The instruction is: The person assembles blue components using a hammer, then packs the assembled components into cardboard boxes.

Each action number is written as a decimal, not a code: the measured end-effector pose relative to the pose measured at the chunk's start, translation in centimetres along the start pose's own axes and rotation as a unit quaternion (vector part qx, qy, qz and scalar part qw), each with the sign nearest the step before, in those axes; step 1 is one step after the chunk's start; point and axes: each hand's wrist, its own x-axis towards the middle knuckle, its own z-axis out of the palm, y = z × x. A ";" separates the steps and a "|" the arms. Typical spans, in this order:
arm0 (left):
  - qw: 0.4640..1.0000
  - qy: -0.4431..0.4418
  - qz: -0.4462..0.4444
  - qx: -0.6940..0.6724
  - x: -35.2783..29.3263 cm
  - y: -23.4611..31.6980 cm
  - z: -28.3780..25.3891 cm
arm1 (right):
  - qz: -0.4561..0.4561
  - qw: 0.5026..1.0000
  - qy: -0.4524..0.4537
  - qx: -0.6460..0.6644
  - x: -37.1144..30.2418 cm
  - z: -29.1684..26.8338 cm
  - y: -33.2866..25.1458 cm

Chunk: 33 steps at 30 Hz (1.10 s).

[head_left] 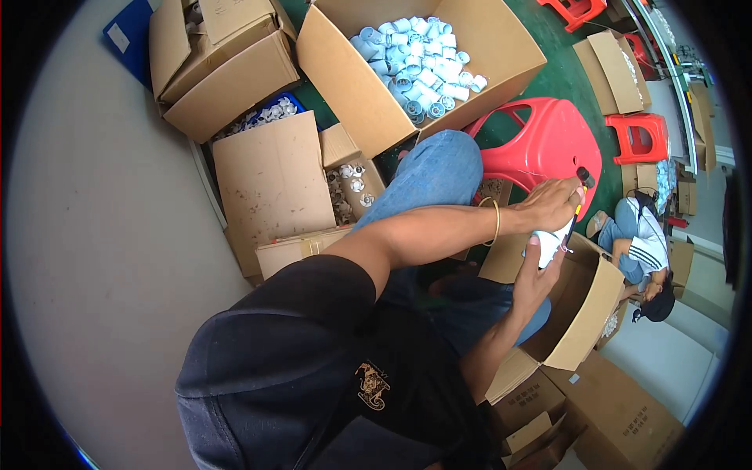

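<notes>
My left hand [554,205], with a gold bangle at its wrist, is closed around a slim tool [579,210] with a yellow-and-black shaft and a dark knob at its far end; its exact kind is unclear. Just below, my right hand [537,276] grips a white plastic piece [551,244], its fingers and thumb along its sides. The left hand partly covers that piece, and the tool runs along its right side. Both hands are over an open cardboard box [576,294], in front of a red plastic stool [540,145].
A large carton [345,86] of light-blue and white cup-like parts stands ahead. Left of my knee lie a cardboard flap [270,184] and a box of small white parts [356,186]. At right, another person [646,243] sits near more boxes and a red stool [638,139].
</notes>
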 end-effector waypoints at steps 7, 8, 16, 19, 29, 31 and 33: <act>0.999 0.017 0.040 -0.014 0.7 -0.3 1.1 | 0.330 0.910 -0.025 0.250 -0.2 -1.5 -4.3; 0.997 0.020 0.065 -0.028 0.9 0.2 1.3 | 0.324 0.897 -0.031 0.301 -0.3 -1.7 -3.9; 0.985 -0.122 0.047 -0.109 0.9 0.6 0.7 | 0.218 0.801 -0.092 0.550 -1.1 -1.9 1.4; 0.975 -0.139 -0.010 -0.174 0.9 0.6 0.1 | 0.229 0.804 -0.059 0.545 -1.2 -0.7 0.7; 0.869 -0.125 -0.240 -0.415 0.9 0.2 -2.3 | 0.199 0.812 -0.075 0.544 -0.8 2.9 1.7; 0.922 -0.122 -0.210 -0.300 1.1 2.0 -3.2 | 0.173 0.806 -0.160 0.543 0.9 2.3 2.2; 0.931 -0.080 -0.188 -0.301 1.3 1.5 -3.2 | 0.171 0.796 -0.182 0.551 2.6 2.2 1.0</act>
